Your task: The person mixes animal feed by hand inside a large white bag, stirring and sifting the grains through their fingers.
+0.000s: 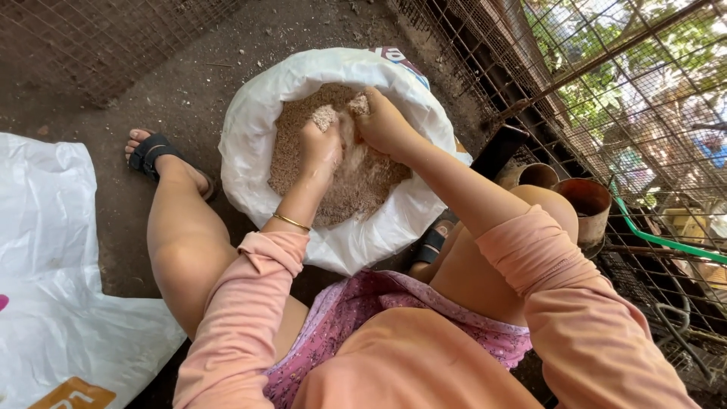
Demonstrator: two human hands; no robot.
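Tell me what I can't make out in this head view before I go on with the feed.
- Fingertips of the left hand and right hand: sunk in the feed and dusted over.
- Depth of the sack: hidden by the feed.
- Insides of the two pots: in shadow, partly behind the right knee.
- Second white bag: cut off by the left and bottom edges.

L hand (321, 148) & R hand (385, 123) in grainy feed (356, 185), white sack (254, 132) open, dirt floor (189, 83), wire cage (606, 113) at R
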